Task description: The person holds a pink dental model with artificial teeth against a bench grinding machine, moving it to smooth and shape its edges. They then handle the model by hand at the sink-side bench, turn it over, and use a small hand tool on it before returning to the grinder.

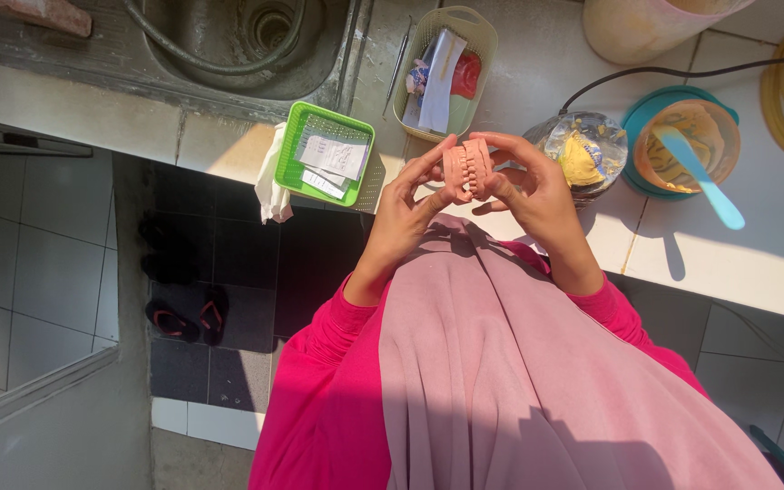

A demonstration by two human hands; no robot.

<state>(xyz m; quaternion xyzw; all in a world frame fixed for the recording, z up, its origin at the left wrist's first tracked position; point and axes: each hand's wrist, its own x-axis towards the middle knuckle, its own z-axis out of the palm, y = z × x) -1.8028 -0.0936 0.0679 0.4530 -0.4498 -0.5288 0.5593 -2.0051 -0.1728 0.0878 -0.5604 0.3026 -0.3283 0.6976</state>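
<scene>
Two hands – left hand (403,210), right hand (537,195) – hold two pink dental casts (466,169)

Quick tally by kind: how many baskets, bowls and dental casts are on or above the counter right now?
Baskets: 2, green basket and cream basket
Bowls: 2, clear bowl and teal bowl
Dental casts: 2, pressed together as one pink pair, held by both hands
Total: 6

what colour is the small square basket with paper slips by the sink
Bright green: the small square plastic mesh basket, seen best in the head view.
</scene>
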